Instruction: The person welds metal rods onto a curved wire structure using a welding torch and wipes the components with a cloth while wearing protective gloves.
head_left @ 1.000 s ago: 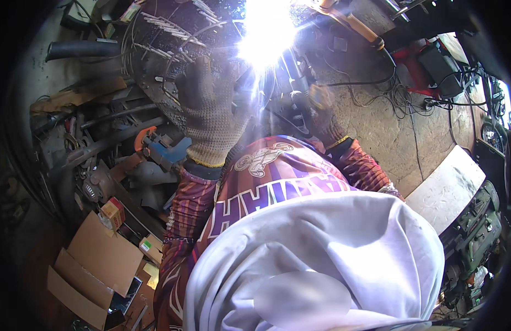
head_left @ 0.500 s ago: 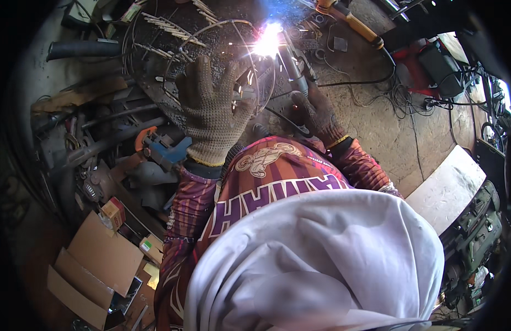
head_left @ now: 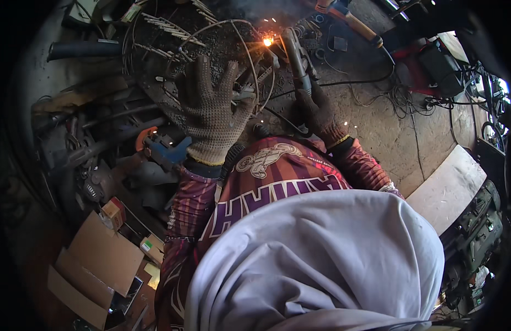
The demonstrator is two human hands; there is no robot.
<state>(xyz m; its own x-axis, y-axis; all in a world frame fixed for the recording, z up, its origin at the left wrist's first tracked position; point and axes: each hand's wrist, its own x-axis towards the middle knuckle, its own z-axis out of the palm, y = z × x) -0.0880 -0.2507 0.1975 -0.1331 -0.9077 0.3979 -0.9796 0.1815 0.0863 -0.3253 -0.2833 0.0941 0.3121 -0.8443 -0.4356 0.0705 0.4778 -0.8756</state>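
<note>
My left hand point(head_left: 217, 110), in a grey knitted work glove with dots, is raised with its fingers spread, and nothing shows in its grasp. Just beyond its thumb stands a bent metal rod point(head_left: 251, 60), looped like a ring. My right hand point(head_left: 321, 113), in a darker glove, is wrapped around the lower end of a grey tube-shaped welding torch point(head_left: 295, 63). Beside the torch's far end, a small orange weld spot point(head_left: 268, 41) glows with a few sparks. The metal pieces under it are dark and hard to make out.
Several ridged rods point(head_left: 173, 30) lie far left. A yellow-handled power tool point(head_left: 355, 25) lies far right, near tangled cables point(head_left: 402, 99). Blue-and-orange tool point(head_left: 164, 148), scrap metal and an open cardboard box point(head_left: 104, 254) are at left; a pale sheet point(head_left: 448, 185) lies at right.
The bright white-blue arc has died to a small orange glow, and the scene is dimmer. The torch's far end has shifted slightly right. My left hand has hardly moved.
</note>
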